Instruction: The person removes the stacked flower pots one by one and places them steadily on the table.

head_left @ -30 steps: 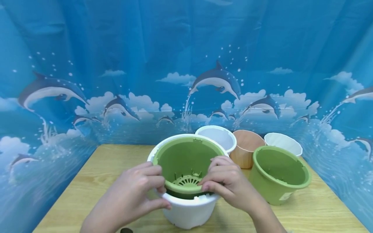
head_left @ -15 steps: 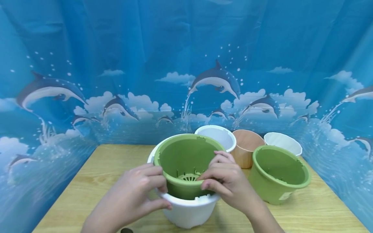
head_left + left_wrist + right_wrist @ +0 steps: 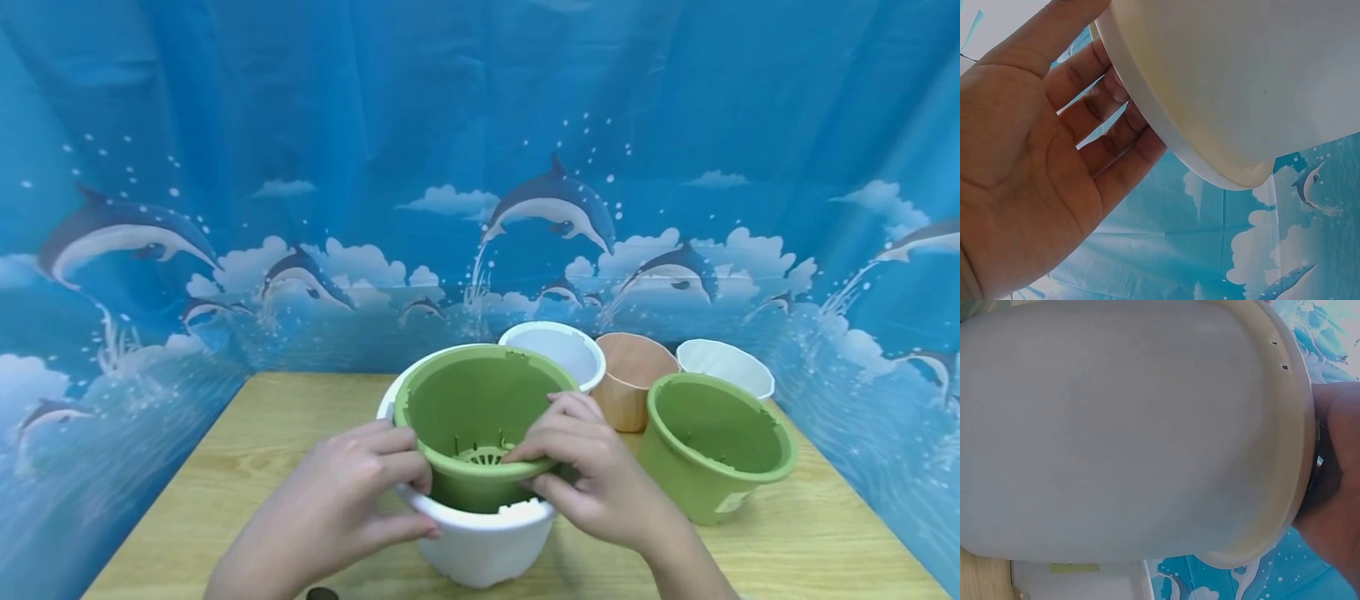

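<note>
A green plastic flowerpot point(image 3: 483, 392) with a slotted bottom sits partly inside a larger white flowerpot point(image 3: 480, 550), its near rim raised above the white one. My left hand point(image 3: 348, 492) grips the white pot's rim at the near left, fingers over the edge and thumb outside. In the left wrist view, the fingers of that hand point(image 3: 1029, 144) lie behind the white rim. My right hand point(image 3: 592, 471) pinches the green pot's rim at the near right, thumb beneath it. The white pot's side point(image 3: 1116, 431) fills most of the right wrist view, hiding the right fingertips.
Behind stand a second white pot point(image 3: 558, 346), a brown wood-look pot point(image 3: 628, 404) and a white ribbed pot point(image 3: 727, 371). Another green pot point(image 3: 697, 487) is at the right. A small dark round thing point(image 3: 322, 593) lies at the wooden table's point(image 3: 225, 492) near edge.
The green pot's near rim has come up out of the white pot, in my right hand. The right thumb has slid under that rim. My left hand has stayed on the white rim.
</note>
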The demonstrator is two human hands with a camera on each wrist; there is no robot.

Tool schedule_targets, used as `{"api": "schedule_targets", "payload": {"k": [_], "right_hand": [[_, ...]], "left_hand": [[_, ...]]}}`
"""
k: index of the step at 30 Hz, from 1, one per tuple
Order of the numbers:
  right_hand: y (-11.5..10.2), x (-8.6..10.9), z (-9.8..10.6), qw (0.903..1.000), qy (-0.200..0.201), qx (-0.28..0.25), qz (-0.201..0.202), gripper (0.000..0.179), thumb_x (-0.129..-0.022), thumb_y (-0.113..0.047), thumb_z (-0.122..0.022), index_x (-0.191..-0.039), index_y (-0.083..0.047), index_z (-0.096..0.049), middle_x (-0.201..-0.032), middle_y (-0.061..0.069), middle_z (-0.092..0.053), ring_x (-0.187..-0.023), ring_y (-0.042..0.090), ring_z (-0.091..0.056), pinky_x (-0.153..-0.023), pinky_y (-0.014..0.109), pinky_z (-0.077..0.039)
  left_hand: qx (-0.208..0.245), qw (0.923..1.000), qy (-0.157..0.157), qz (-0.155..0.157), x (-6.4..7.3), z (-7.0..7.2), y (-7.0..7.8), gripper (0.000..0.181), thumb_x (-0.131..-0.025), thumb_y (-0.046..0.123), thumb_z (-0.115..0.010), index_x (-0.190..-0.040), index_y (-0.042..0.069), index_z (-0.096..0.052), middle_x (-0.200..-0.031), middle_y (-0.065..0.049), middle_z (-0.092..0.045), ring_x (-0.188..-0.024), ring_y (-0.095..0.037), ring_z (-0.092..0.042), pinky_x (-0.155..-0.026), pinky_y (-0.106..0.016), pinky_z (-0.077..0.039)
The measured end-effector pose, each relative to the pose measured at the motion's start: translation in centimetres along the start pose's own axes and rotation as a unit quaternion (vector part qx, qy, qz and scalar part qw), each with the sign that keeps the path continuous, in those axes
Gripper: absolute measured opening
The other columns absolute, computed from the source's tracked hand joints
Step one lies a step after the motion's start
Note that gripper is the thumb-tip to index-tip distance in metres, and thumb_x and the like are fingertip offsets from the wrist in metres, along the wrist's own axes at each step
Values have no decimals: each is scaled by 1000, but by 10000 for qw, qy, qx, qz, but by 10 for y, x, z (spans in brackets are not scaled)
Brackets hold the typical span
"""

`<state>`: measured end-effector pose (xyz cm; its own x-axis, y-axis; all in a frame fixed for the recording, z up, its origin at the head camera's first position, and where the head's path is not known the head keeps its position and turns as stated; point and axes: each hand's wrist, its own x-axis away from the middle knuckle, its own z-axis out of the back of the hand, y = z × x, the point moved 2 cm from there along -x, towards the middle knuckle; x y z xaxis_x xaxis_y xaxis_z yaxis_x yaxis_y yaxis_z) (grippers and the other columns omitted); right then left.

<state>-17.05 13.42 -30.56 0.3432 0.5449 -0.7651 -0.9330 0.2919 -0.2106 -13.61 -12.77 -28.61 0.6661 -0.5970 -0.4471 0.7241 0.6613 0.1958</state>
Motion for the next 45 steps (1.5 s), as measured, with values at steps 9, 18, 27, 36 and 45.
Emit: {"api": "schedule_targets", "payload": {"k": [9, 18, 27, 36, 45], "right_hand": [[-2, -4, 1, 9988, 328, 268, 228, 34, -71, 0, -73, -98, -20, -73, -94, -12, -68, -94, 11, -53, -94, 35, -35], [0, -3, 4, 9938, 1079, 241, 68, 27, -74, -4, -74, -99, -14, -75, -96, -4, -70, -96, 17, -52, -91, 28, -37], [-1, -8, 12, 9828, 1801, -43, 413, 15, -85, -18, -75, -96, -6, -76, -91, 5, -69, -92, 21, -52, -103, 33, -37], [-8, -15, 22, 9702, 2219, 209, 952, 23, -91, -22, -70, -90, 0, -75, -85, 9, -68, -89, 23, -53, -104, 35, -40], [-9, -16, 23, 9592, 2617, 156, 1058, 24, -88, -20, -74, -85, 4, -75, -83, 10, -68, -87, 24, -53, -102, 35, -41]], "left_hand": [[22, 9998, -171, 97, -1, 0, 0, 24, -79, 56, -76, -85, 34, -66, -89, 26, -54, -84, 5, -53, -73, -22, -53], [28, 9998, -189, 107, -1, -1, 0, 22, -77, 51, -79, -83, 34, -67, -86, 27, -56, -80, 6, -54, -71, -22, -53], [147, 9996, -244, 95, -2, -3, -1, 21, -77, 48, -81, -85, 34, -67, -86, 26, -56, -77, 5, -52, -68, -20, -51], [265, 9989, -351, 163, -2, -2, -2, 23, -80, 52, -77, -85, 34, -63, -86, 25, -51, -75, 5, -49, -66, -20, -49], [209, 9985, -477, 187, -3, -5, -3, 26, -80, 50, -78, -87, 34, -59, -87, 24, -49, -76, 2, -48, -68, -20, -48]]}}
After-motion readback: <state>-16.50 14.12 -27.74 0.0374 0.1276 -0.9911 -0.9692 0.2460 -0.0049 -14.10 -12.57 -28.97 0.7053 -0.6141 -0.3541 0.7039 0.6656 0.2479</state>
